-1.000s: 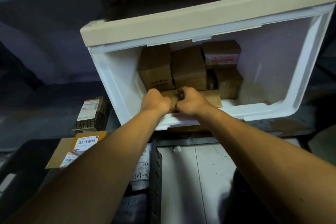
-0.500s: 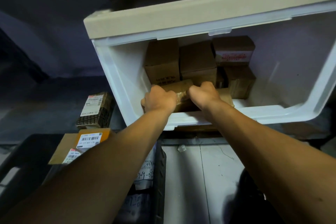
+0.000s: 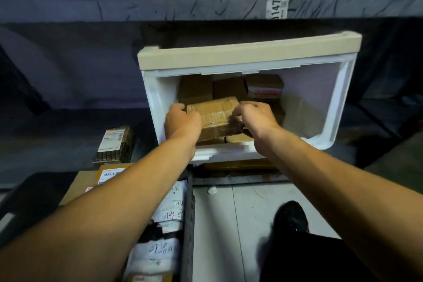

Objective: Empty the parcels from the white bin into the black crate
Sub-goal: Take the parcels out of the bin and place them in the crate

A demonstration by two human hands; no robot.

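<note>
Both hands, left hand (image 3: 182,122) and right hand (image 3: 257,118), clamp the taped parcel (image 3: 214,113) by its ends inside the white bin (image 3: 329,121). Best bet's probably lifting it level over the rim, then swinging left to the black crate (image 3: 188,224).

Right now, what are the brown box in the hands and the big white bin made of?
The brown taped parcel looks like cardboard: matte, with shiny wrinkled tape over it. The white bin looks like smooth moulded plastic with a slight sheen, though its chipped front lip could suggest foam.
</note>
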